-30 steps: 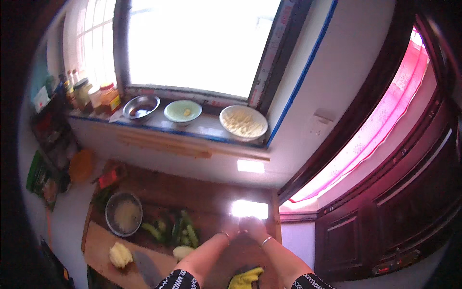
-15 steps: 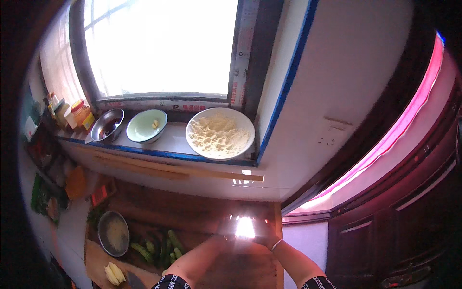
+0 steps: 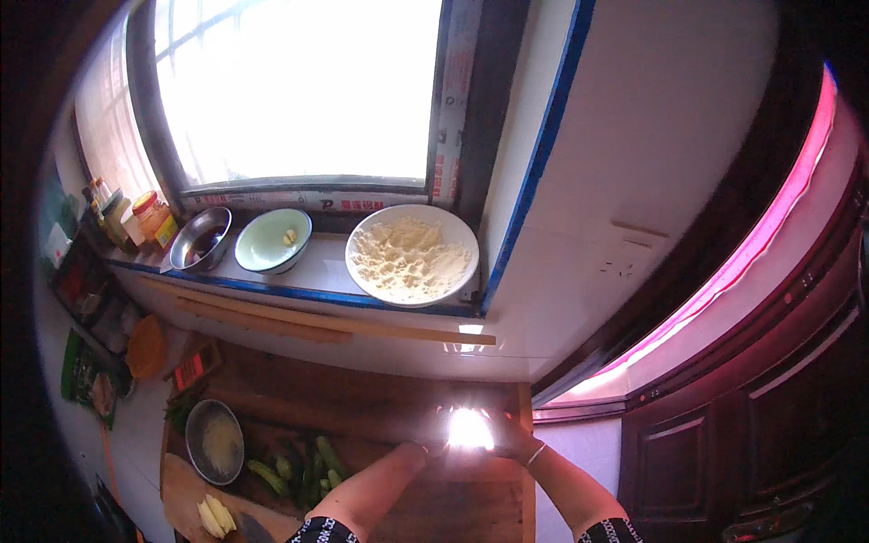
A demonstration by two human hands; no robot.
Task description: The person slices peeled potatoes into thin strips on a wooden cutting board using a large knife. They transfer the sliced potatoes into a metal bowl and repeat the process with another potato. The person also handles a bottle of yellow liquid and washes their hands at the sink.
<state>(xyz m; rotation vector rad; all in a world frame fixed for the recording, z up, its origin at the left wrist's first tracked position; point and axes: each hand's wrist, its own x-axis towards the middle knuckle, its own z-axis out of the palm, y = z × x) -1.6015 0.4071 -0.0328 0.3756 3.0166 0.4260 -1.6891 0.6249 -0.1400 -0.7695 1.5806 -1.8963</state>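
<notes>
Both my forearms reach over the brown wooden table. My left hand [image 3: 422, 447] and my right hand [image 3: 514, 440] come together around a dazzling white glare [image 3: 471, 429], which washes out whatever lies between them. Fingers of both hands are lost in the glare and shadow, so I cannot make out their grip. A bracelet circles my right wrist. Left of my left forearm lie several long green vegetables, cucumber-like [image 3: 299, 469]. Beyond them stands a metal bowl [image 3: 217, 443] with pale shreds inside. Pale yellow slices [image 3: 215, 516] rest on a wooden cutting board [image 3: 184, 489].
On the windowsill stand a white bowl of flour-like powder [image 3: 412, 255], a pale green bowl [image 3: 272, 242], a steel bowl with dark liquid [image 3: 201, 240] and jars [image 3: 154, 219]. Wooden sticks [image 3: 317, 315] run along the wall below. A dark door [image 3: 706, 452] is at the right.
My right hand and forearm have shifted slightly to the right, and the glare has moved a little the same way. Otherwise the scene looks nearly the same.
</notes>
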